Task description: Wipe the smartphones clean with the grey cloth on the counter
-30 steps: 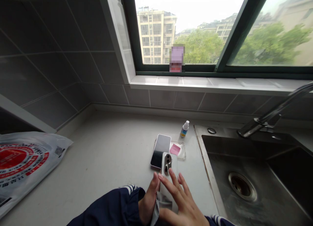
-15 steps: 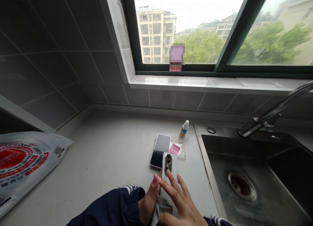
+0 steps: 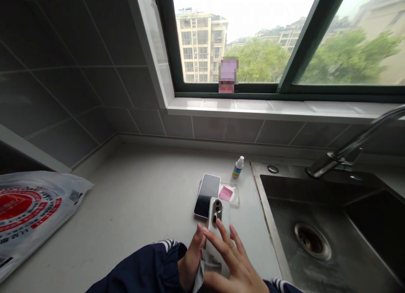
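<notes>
A silver-white phone [image 3: 224, 208] is held back side up over the counter, its dark oval camera block facing me. My left hand [image 3: 190, 259] is closed around its left edge, thumb up along the side. My right hand [image 3: 236, 263] lies across the phone's back with fingers stretched and spread, fingertips near the cameras and the left edge. A grey cloth [image 3: 198, 278] shows at the lower left edge, between my hands; much of it is hidden. Just beyond lies a second phone [image 3: 208, 195], dark screen up, partly on a clear phone case [image 3: 234, 196] with a pink square [image 3: 225, 193] in it.
A small white spray bottle [image 3: 238, 167] stands behind the case. To the right is a steel sink [image 3: 278, 208] with a faucet [image 3: 325, 163]. A white plastic bag [image 3: 41, 212] with red print lies at the left. The tiled wall and window ledge [image 3: 253, 107] border the back.
Both hands stay in nearly the same grip on the phone. The phone's top shifts very slightly left, and the whole view drifts a little.
</notes>
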`<move>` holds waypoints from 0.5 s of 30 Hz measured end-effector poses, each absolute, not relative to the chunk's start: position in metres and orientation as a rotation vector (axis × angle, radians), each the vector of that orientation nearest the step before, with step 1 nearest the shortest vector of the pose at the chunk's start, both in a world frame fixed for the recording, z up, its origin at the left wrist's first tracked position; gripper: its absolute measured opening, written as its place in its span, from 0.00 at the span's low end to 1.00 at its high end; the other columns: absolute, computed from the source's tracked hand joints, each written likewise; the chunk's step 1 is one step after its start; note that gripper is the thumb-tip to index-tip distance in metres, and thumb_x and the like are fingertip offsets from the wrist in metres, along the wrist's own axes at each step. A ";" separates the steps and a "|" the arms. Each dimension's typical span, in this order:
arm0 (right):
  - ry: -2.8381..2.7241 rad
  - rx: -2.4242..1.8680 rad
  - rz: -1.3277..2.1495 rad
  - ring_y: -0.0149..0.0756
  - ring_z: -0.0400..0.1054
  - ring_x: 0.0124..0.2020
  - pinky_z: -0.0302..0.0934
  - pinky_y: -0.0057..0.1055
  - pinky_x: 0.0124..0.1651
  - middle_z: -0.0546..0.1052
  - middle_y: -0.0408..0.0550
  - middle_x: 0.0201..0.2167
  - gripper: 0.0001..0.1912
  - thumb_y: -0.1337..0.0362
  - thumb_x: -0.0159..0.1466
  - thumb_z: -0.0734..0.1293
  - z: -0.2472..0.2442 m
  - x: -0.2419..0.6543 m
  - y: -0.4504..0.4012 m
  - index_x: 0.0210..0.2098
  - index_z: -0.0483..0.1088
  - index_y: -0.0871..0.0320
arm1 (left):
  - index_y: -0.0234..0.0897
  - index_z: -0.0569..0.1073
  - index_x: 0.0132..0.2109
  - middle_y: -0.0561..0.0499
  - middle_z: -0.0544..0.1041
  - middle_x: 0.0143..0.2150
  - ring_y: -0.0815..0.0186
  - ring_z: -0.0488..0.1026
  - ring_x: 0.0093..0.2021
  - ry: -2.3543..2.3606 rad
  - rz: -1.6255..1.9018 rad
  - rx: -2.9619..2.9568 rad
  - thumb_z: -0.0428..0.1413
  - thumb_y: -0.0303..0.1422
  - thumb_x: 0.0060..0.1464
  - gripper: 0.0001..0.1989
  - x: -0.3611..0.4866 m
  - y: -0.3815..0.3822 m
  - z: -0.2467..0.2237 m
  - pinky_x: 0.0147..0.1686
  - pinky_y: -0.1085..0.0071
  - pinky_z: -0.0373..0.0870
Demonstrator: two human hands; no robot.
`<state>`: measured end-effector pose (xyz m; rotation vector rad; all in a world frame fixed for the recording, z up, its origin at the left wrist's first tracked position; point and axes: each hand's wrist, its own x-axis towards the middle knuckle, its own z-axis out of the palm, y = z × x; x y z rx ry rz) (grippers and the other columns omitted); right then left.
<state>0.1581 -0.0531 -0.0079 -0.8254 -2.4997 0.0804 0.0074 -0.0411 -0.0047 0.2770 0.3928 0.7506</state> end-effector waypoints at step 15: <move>-2.499 -0.795 0.161 0.62 0.44 0.67 0.50 0.66 0.57 0.51 0.54 0.69 0.06 0.64 0.63 0.69 -0.005 0.158 -0.054 0.39 0.74 0.46 | 0.31 0.69 0.58 0.40 0.76 0.51 0.52 0.67 0.59 0.431 0.829 0.272 0.47 0.56 0.56 0.35 0.005 -0.047 -0.021 0.56 0.57 0.64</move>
